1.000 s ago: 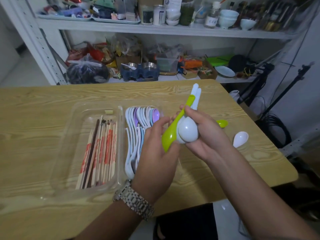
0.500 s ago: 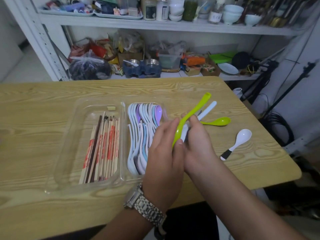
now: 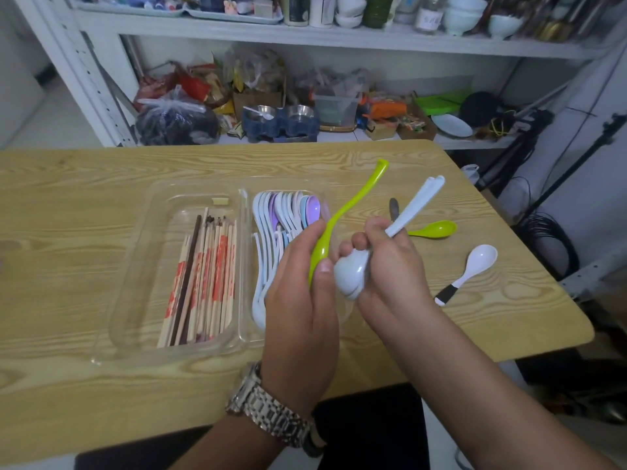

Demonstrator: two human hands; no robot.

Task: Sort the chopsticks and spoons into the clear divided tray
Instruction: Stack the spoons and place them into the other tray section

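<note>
**Left hand (image 3: 302, 300) pinches a green spoon, right hand (image 3: 393, 276) grips white ones**

The left hand is curled round the long green spoon (image 3: 342, 215). Its thumb presses near the bowl end, and the thin curved handle rises up and away over the right side of the clear divided tray (image 3: 112, 334). The right hand is closed round a small bundle of white spoons (image 3: 351, 274). Their bowls point down toward the camera and their handles fan out past the knuckles. How many it holds I cannot tell. Both hands hover above the table (image 3: 68, 198), just beside the tray's right compartment.

That compartment already holds a row of stacked spoons (image 3: 281, 215) in white and pale purple, and the left one holds the chopsticks (image 3: 200, 279). A second green spoon (image 3: 434, 229) and a white spoon with a black-banded handle (image 3: 471, 269) lie loose on the table to the right, well apart from the tray.

These spoons look like light, stiff plastic or melamine with a glossy finish. I judge they will weigh little but slip easily, especially nested ones sliding against each other. The best hold is probably at the neck, where handle meets bowl. There a pinch controls the tilt and the bowls can be laid into the existing stack. The green handle is slender, so gripping it far out would likely let the bowl swing.
</note>
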